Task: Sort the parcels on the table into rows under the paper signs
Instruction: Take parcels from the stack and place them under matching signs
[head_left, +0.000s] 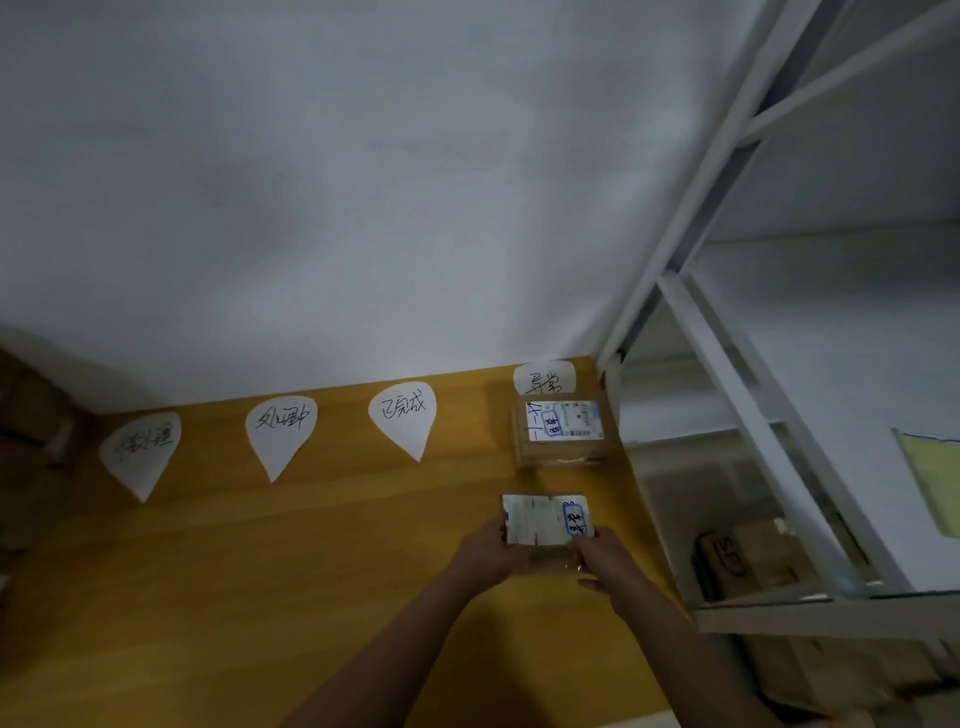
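Observation:
Both hands hold a small cardboard parcel (540, 522) with a white label and a blue-framed sticker, low over the yellow table (260, 571). My left hand (485, 553) grips its left side and my right hand (605, 558) its right side. Behind it, a second cardboard parcel (563, 431) rests right below the rightmost paper sign (544, 378). Three more drop-shaped paper signs lie along the back edge: the left sign (139, 451), the second sign (280, 431) and the third sign (402, 415).
A white wall rises behind the table. At the right stands a white metal shelf rack (727, 374), holding a cardboard box (743, 564) on a low shelf. Dim boxes (31, 410) sit at the far left.

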